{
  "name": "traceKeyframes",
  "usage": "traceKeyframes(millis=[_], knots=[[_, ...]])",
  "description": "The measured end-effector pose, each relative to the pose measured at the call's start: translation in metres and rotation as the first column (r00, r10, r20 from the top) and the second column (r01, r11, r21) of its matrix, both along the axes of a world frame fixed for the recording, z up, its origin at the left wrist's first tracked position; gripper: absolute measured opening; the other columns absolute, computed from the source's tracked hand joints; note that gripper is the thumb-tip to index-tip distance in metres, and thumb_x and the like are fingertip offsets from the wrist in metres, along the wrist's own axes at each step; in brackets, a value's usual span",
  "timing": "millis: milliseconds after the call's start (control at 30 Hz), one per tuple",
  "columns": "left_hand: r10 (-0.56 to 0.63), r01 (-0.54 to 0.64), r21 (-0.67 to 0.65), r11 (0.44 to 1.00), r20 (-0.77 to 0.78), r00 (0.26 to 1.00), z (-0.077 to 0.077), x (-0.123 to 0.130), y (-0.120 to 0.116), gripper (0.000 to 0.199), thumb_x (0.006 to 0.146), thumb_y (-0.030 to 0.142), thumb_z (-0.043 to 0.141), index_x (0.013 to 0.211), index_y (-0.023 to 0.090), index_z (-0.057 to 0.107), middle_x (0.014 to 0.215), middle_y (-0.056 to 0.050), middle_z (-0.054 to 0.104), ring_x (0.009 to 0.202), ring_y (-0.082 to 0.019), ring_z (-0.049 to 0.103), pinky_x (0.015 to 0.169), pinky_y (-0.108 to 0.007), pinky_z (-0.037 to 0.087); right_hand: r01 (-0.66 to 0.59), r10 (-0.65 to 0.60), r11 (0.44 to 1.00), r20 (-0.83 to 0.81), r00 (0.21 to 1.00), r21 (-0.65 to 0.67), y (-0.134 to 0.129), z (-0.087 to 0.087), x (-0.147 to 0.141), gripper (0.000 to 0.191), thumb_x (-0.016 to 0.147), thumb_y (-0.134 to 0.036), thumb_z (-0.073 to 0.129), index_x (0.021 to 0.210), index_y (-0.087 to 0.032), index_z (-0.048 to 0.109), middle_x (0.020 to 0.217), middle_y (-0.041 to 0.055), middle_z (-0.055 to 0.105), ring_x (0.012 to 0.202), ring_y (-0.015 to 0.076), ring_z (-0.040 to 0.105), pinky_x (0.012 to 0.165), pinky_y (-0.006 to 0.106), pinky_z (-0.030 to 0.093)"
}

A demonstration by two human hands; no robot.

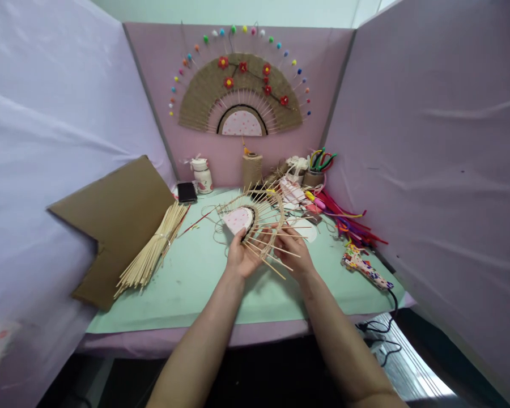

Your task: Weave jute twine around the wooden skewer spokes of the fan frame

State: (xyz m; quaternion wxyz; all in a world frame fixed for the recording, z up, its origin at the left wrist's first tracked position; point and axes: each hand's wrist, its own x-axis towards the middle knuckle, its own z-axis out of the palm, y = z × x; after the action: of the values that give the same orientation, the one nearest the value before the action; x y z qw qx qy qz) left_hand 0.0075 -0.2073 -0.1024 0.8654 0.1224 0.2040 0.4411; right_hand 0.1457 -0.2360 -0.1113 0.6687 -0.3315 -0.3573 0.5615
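Note:
Above the table I hold a half-made fan (239, 219), tilted, its white half-round base edged in black and its thin wooden sticks fanning out to the right. My left hand (245, 258) is closed on the base, thumb on top. My right hand (292, 249) is closed at the outer part of the sticks, where a band of tan twine (279, 221) runs across them. Some right fingers are hidden behind the sticks, so what exactly they pinch is unclear. Loose twine trails on the table left of the base.
At left lie a bundle of wooden sticks (155, 243) and brown cardboard (110, 221). A phone (187, 192), white bottle (202, 175) and twine spool (252, 170) stand behind. Coloured pipe cleaners (348, 218) and a corded glue gun (365, 269) lie right. A finished fan (242, 73) hangs behind.

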Motion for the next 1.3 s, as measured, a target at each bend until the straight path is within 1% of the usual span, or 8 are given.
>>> traceKeyframes(millis=[133,300,533,633,733,833,1000,1300], knots=[[0.058,-0.056,-0.037,0.998,0.079,0.995,-0.001,-0.002,0.006,0.049,0.098,0.030,0.035,0.141,0.006,0.044,0.099,-0.014,0.074,0.095,-0.021,0.071,0.095,-0.036,0.050,0.017,-0.018,1.000,0.057,0.998,0.025,-0.004,-0.002,-0.002,0.028,0.074,-0.040,0.072,0.094,-0.021,0.068,0.050,-0.0087,0.036,0.045,0.0066,0.028,0.042,0.020,0.022],[-0.024,0.015,0.071,0.997,0.139,0.990,0.005,-0.006,-0.001,0.049,0.101,0.030,0.029,0.146,0.012,0.038,0.114,-0.011,0.072,0.108,-0.020,0.067,0.107,-0.038,0.042,0.040,-0.040,0.999,0.017,0.999,0.011,-0.017,0.003,-0.002,0.031,0.071,-0.041,0.075,0.095,-0.022,0.068,0.053,-0.0082,0.039,0.048,0.0065,0.032,0.045,0.019,0.028],[0.066,-0.087,0.183,0.979,0.119,0.991,0.006,-0.005,-0.009,0.044,0.101,0.033,0.031,0.141,0.024,0.047,0.134,-0.007,0.061,0.131,-0.024,0.051,0.113,-0.051,0.033,0.106,-0.111,0.993,-0.111,0.988,-0.047,-0.026,-0.001,-0.008,0.030,0.063,-0.036,0.082,0.082,-0.025,0.061,0.063,-0.0071,0.052,0.050,0.0063,0.041,0.047,0.018,0.038],[0.095,-0.118,0.212,0.970,0.118,0.988,0.003,-0.005,-0.007,0.041,0.101,0.034,0.032,0.137,0.025,0.052,0.137,-0.007,0.059,0.134,-0.024,0.047,0.114,-0.053,0.032,0.175,-0.174,0.985,-0.050,0.983,0.004,-0.026,-0.013,-0.008,0.024,0.068,-0.037,0.079,0.081,-0.025,0.063,0.064,-0.0059,0.054,0.051,0.0071,0.042,0.047,0.020,0.037],[0.117,-0.144,0.220,0.965,0.129,0.985,0.003,-0.006,-0.005,0.040,0.101,0.033,0.032,0.134,0.024,0.054,0.138,-0.006,0.058,0.135,-0.023,0.046,0.114,-0.053,0.031,0.195,-0.208,0.976,0.138,0.968,0.101,-0.028,-0.021,-0.001,0.020,0.075,-0.037,0.074,0.089,-0.025,0.070,0.065,-0.0041,0.056,0.051,0.0079,0.042,0.049,0.022,0.037],[0.133,-0.160,0.223,0.962,0.129,0.983,0.004,-0.008,-0.003,0.039,0.101,0.033,0.032,0.131,0.023,0.056,0.136,-0.007,0.059,0.134,-0.024,0.047,0.114,-0.055,0.031,0.136,-0.193,0.975,0.368,0.910,0.174,-0.034,-0.020,0.015,0.017,0.077,-0.032,0.071,0.092,-0.026,0.074,0.081,0.0004,0.063,0.060,0.0104,0.050,0.057,0.026,0.043],[0.152,-0.175,0.232,0.957,0.113,0.982,0.005,-0.011,0.000,0.036,0.101,0.031,0.035,0.120,0.018,0.062,0.133,-0.008,0.062,0.132,-0.025,0.049,0.114,-0.056,0.031,-0.009,-0.177,0.966,0.692,0.700,0.257,-0.049,-0.007,0.046,0.023,0.083,-0.025,0.061,0.102,-0.028,0.074,0.100,0.0061,0.063,0.093,0.0192,0.057,0.075,0.030,0.049],[0.217,-0.227,0.310,0.923,0.068,0.974,0.002,-0.013,0.006,0.030,0.099,0.028,0.041,0.119,0.020,0.062,0.139,-0.010,0.057,0.131,-0.027,0.050,0.111,-0.060,0.033,0.005,-0.222,0.964,0.802,0.554,0.264,-0.059,-0.007,0.057,0.035,0.089,-0.026,0.054,0.122,-0.032,0.065,0.096,0.0056,0.052,0.078,0.0158,0.054,0.060,0.026,0.049]])
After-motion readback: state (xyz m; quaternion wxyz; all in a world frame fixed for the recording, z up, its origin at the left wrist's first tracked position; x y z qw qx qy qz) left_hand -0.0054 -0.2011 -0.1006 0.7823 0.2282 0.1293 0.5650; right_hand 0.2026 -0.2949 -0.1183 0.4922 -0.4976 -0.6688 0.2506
